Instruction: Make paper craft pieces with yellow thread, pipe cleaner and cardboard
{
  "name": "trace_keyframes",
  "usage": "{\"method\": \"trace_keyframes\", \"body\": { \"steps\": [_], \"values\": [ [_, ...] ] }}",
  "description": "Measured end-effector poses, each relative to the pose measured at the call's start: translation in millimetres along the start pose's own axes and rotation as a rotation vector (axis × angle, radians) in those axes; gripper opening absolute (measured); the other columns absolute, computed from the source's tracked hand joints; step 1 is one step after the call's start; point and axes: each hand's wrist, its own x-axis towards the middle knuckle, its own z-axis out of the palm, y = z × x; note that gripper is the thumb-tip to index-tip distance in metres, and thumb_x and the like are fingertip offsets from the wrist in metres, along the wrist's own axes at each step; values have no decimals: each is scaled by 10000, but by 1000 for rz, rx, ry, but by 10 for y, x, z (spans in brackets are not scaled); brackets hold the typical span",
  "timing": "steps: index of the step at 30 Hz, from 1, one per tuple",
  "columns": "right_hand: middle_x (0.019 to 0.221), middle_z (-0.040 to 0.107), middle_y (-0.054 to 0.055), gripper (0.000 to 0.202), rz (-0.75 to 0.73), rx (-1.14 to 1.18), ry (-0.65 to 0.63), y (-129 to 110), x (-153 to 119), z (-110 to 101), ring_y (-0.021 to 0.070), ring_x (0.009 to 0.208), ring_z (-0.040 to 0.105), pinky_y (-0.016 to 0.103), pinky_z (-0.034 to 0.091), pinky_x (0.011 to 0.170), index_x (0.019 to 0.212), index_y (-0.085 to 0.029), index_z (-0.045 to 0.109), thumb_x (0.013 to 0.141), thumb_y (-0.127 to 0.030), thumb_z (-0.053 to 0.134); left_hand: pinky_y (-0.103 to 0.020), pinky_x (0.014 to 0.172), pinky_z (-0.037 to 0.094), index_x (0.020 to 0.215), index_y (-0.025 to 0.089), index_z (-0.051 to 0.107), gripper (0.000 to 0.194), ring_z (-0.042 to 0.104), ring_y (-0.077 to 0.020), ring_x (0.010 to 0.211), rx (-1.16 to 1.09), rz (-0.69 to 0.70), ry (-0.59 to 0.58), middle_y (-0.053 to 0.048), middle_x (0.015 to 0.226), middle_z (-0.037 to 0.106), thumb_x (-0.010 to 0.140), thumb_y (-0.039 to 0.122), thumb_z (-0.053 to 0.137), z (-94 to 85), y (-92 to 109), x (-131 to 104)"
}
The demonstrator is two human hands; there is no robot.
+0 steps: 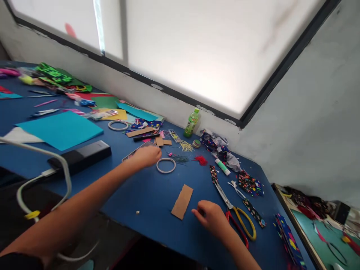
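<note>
My left hand (149, 155) reaches over the blue table, its fingers curled down at the right end of a flat clear case (132, 154); whatever they may hold is hidden. Just right of it lies a white ring (165, 165). My right hand (209, 217) rests near the table's front, fingers curled with the thumb apart and nothing visible between them. A brown cardboard strip (182, 201) lies to its left. Large scissors (232, 208) with red and yellow handles lie open to its right, their blades by a strip of floral cloth (213, 174).
A green bottle (191, 123) stands by the wall. Glue stick (222, 167), cloth scraps (250, 183) and red threads (200, 160) lie at the right. At the left are blue sheets (62, 129), a black power bank (81, 156) with a white cable, and another ring (118, 125).
</note>
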Motion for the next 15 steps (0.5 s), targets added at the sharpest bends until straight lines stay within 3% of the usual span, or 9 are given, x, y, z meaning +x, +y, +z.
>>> {"method": "trace_keyframes", "body": {
  "steps": [4,7,11,15],
  "values": [
    [773,673,22,89,-89,-16,-2,-7,4,71,147,692,613,233,412,639,803,-200,595,839,-150,530,-348,827,459,1063,144,645,413,598,-310,1055,-4,-161,132,-144,1161,645,914,356,324,-402,-437,501],
    [713,657,29,139,-74,-47,77,63,-49,97,154,650,611,240,422,613,744,-193,573,869,-225,522,-377,872,457,1140,132,592,382,560,-298,1111,0,-247,160,-153,1209,598,944,371,368,-560,-689,826],
    [627,604,15,292,-43,-138,186,238,-164,122,139,572,586,228,416,549,662,-198,525,918,-323,463,-436,864,501,1164,142,551,335,584,-228,1027,7,-306,62,-95,1174,577,903,351,546,-529,-977,1107],
    [636,610,16,332,-17,-227,237,445,-282,86,148,566,607,243,433,555,672,-211,533,947,-336,394,-420,838,520,1181,147,540,329,592,-220,1007,3,-332,-33,-97,1176,570,898,314,561,-417,-1176,1176]
  ]
}}
